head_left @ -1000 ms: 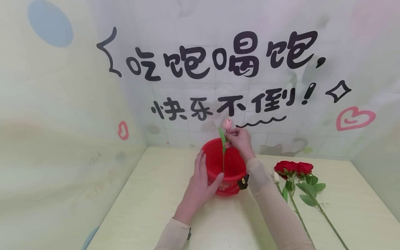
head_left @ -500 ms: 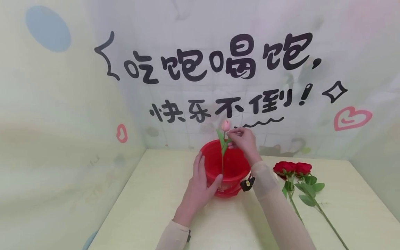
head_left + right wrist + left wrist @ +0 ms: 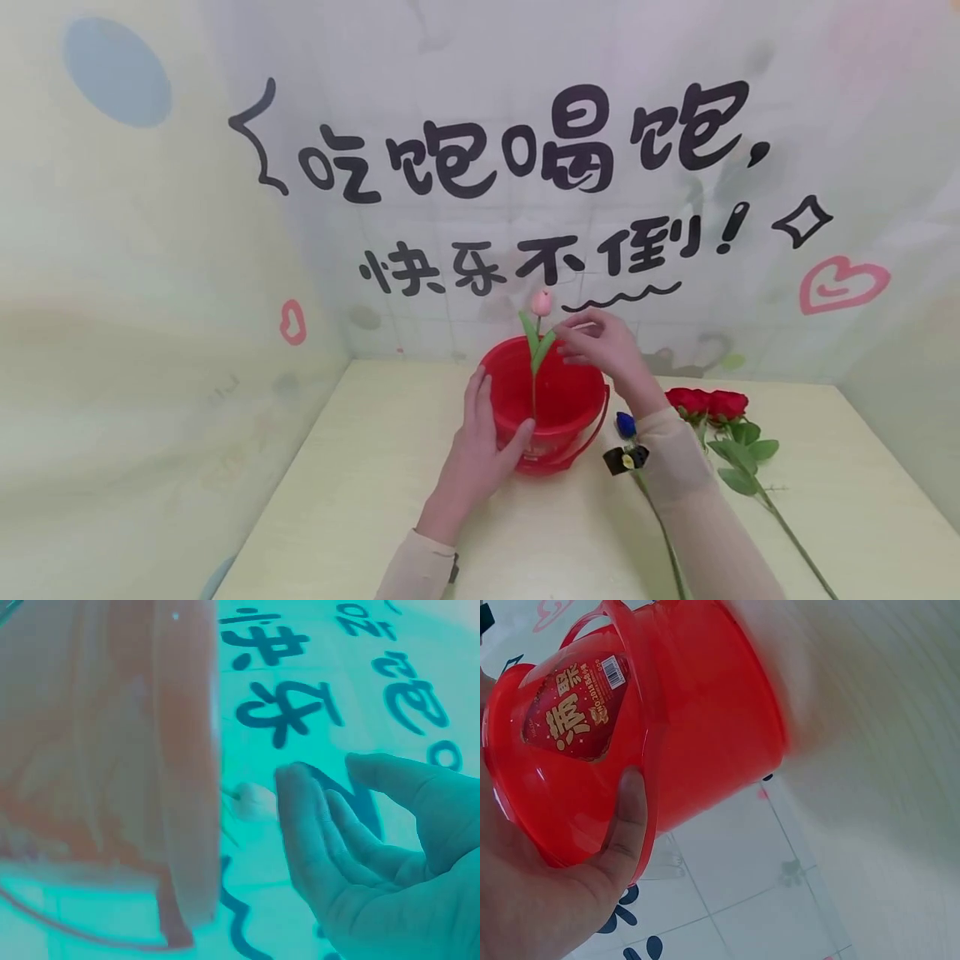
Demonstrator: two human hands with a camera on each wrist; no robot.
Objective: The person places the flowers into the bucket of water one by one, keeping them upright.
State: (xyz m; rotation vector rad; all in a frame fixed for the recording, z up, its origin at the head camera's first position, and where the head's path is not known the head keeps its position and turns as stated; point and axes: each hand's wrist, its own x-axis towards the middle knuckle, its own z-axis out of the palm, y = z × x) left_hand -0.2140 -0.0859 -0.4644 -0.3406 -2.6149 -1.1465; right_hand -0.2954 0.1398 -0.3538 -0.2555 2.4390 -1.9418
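A red plastic bucket (image 3: 557,429) stands on the table with a pink tulip (image 3: 542,302) upright in it, its bloom and green leaves above the rim. My left hand (image 3: 471,462) grips the bucket's near left rim. In the left wrist view its thumb lies on the outer wall of the bucket (image 3: 697,712), beside a printed label. My right hand (image 3: 606,346) is beside the tulip's right leaf, fingers loosely bent with nothing between them. From the right wrist, the tulip bloom (image 3: 256,801) shows between the bucket and the right hand (image 3: 360,855).
Two red roses (image 3: 726,406) lie on the table (image 3: 360,467) at the right, partly behind the right forearm. A blue flower (image 3: 626,424) on a long stem lies nearer the bucket. The bucket's handle (image 3: 596,433) hangs down on its right side. A lettered backdrop (image 3: 480,67) rises behind.
My right hand has let go of the tulip's stem and moved right, away from it. The tulip stays standing in the bucket. The blue flower has come into sight; my left hand holds still.
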